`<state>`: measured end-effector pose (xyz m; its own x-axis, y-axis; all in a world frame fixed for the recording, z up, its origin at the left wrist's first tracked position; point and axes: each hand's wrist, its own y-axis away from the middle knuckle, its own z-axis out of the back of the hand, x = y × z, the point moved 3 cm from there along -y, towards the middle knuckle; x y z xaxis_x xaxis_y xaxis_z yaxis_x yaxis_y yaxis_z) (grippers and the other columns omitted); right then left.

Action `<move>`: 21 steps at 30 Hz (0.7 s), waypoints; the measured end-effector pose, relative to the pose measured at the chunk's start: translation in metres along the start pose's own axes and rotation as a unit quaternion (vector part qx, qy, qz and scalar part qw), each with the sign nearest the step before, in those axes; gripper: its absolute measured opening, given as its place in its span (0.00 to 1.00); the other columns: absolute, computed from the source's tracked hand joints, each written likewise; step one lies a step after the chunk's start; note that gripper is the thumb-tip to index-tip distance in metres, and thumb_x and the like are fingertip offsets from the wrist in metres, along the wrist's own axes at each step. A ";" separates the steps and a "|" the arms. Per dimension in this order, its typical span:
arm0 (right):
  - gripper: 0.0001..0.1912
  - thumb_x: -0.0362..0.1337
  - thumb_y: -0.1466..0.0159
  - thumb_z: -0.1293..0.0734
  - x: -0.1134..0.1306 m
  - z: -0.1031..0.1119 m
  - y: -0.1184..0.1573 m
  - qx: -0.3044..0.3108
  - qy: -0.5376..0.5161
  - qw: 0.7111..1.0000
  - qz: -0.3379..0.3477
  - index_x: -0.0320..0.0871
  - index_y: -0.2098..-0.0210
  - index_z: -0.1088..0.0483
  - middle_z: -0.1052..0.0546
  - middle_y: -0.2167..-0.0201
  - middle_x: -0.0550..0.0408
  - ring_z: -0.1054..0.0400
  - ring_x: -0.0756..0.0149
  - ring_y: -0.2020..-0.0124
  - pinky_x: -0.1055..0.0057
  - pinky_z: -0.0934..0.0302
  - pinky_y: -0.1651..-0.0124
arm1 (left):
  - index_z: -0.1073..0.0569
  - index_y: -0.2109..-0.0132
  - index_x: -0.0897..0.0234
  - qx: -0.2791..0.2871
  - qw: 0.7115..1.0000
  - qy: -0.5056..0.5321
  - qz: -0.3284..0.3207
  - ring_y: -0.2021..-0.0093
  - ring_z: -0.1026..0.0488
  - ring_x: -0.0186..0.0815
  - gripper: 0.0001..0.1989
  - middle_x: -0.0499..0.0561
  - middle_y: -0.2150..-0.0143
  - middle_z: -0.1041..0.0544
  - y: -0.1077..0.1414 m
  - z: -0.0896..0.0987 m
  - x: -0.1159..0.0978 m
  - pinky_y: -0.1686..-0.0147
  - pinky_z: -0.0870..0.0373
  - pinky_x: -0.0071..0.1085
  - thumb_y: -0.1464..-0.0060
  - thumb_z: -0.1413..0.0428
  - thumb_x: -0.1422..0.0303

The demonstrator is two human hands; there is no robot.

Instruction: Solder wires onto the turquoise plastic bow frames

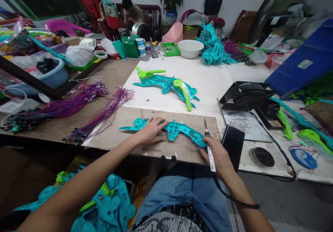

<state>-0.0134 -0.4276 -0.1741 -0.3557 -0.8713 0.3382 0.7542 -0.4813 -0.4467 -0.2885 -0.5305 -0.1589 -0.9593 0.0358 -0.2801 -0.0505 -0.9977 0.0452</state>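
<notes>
A long teal plastic shell (172, 132) with wires along it lies on the board at the table's near edge. My left hand (151, 132) holds it left of the middle, fingers over the far side and thumb on the near side. In my right hand (220, 154) is a soldering iron (211, 160), its tip pointing up and away from the shell. Fingers of that same hand touch the shell's right end; their exact grip is partly hidden. Farther back lies another teal shell (156, 80) with two lime green pieces (185, 95) on it.
Bundles of purple and red wires (101, 116) lie on the left. To the right are a black fan (244, 98), a dark phone-like slab (233, 145) and a round tin (262, 156). Teal parts (104, 204) fill the space below left. Behind sit a white basin (190, 48) and a person (135, 15).
</notes>
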 end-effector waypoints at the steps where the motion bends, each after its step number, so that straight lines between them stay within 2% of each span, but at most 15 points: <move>1: 0.11 0.35 0.36 0.37 0.000 -0.002 -0.001 -0.005 -0.002 1.000 -0.001 0.44 0.54 0.38 0.28 0.63 0.50 0.31 0.59 0.61 0.64 0.34 0.59 | 0.39 0.38 0.65 -0.002 1.000 0.001 0.004 0.41 0.38 0.52 0.29 0.64 0.43 0.33 -0.005 0.000 0.002 0.42 0.42 0.50 0.47 0.43 0.67; 3: 0.11 0.34 0.36 0.37 0.002 -0.005 -0.004 -0.015 -0.011 1.000 -0.004 0.45 0.54 0.37 0.27 0.64 0.51 0.30 0.60 0.61 0.64 0.34 0.59 | 0.37 0.40 0.66 -0.009 1.000 0.011 0.009 0.47 0.33 0.47 0.26 0.62 0.49 0.30 -0.013 0.005 0.010 0.47 0.36 0.44 0.47 0.47 0.73; 6: 0.09 0.34 0.36 0.38 0.005 -0.008 -0.017 -0.035 -0.024 0.999 -0.006 0.45 0.55 0.37 0.27 0.64 0.51 0.29 0.60 0.62 0.65 0.33 0.60 | 0.33 0.44 0.64 0.003 1.000 0.020 0.001 0.52 0.30 0.44 0.25 0.59 0.51 0.31 -0.022 0.021 0.026 0.52 0.32 0.38 0.50 0.48 0.76; 9: 0.10 0.35 0.36 0.37 0.007 -0.005 -0.037 -0.072 -0.037 0.997 -0.016 0.46 0.54 0.37 0.26 0.62 0.50 0.28 0.60 0.61 0.64 0.32 0.59 | 0.31 0.46 0.62 -0.005 1.000 0.015 -0.009 0.55 0.30 0.42 0.22 0.56 0.52 0.32 -0.034 0.049 0.046 0.54 0.31 0.36 0.50 0.49 0.73; 11: 0.11 0.34 0.36 0.36 0.008 0.002 -0.050 -0.126 -0.046 0.991 -0.018 0.47 0.53 0.37 0.25 0.57 0.49 0.28 0.59 0.55 0.60 0.32 0.53 | 0.30 0.47 0.61 -0.031 0.999 0.007 -0.016 0.54 0.31 0.41 0.22 0.55 0.53 0.32 -0.049 0.071 0.062 0.52 0.32 0.35 0.50 0.49 0.71; 15: 0.16 0.31 0.39 0.34 0.007 0.028 -0.060 -0.227 -0.056 0.972 -0.021 0.47 0.52 0.37 0.26 0.50 0.47 0.33 0.56 0.45 0.55 0.37 0.43 | 0.30 0.45 0.62 -0.093 0.995 -0.032 0.006 0.51 0.32 0.43 0.25 0.56 0.52 0.32 -0.099 0.117 0.101 0.49 0.34 0.37 0.53 0.48 0.70; 18: 0.18 0.30 0.40 0.32 0.003 0.050 -0.054 -0.247 -0.049 0.967 -0.033 0.47 0.52 0.37 0.25 0.50 0.46 0.33 0.56 0.45 0.54 0.37 0.44 | 0.28 0.47 0.66 -0.128 0.988 -0.080 0.040 0.51 0.32 0.45 0.25 0.59 0.52 0.31 -0.147 0.147 0.127 0.48 0.36 0.37 0.55 0.47 0.70; 21: 0.19 0.28 0.42 0.31 -0.006 0.073 -0.034 -0.256 -0.022 0.965 -0.051 0.47 0.53 0.37 0.24 0.52 0.47 0.31 0.56 0.47 0.54 0.36 0.46 | 0.27 0.49 0.67 -0.137 0.980 -0.117 0.080 0.49 0.33 0.44 0.24 0.58 0.51 0.29 -0.189 0.165 0.143 0.46 0.38 0.34 0.55 0.47 0.66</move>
<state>0.0036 -0.3996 -0.1005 -0.3811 -0.8173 0.4321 0.3414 -0.5588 -0.7558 -0.4623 -0.3272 -0.0496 -0.9879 -0.1423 -0.0615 0.1518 -0.9684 -0.1980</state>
